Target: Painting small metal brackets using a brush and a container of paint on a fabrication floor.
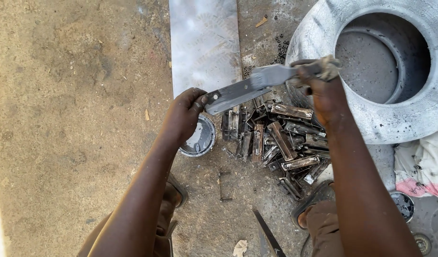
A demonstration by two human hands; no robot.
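Left hand point(184, 114) has its fingers clamped on one end of a flat grey-painted metal strip point(235, 94), held above the dirt floor. Right hand point(319, 88) fingers grip a worn paintbrush point(276, 74), bristles touching the strip. Beneath: pile of rusty metal brackets point(281, 143), small round paint tin point(200, 138).

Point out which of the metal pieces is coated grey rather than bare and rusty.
It is the long flat metal strip held up between the left hand and right hand. The pieces in the pile below lie bare, brownish and shiny on the ground.
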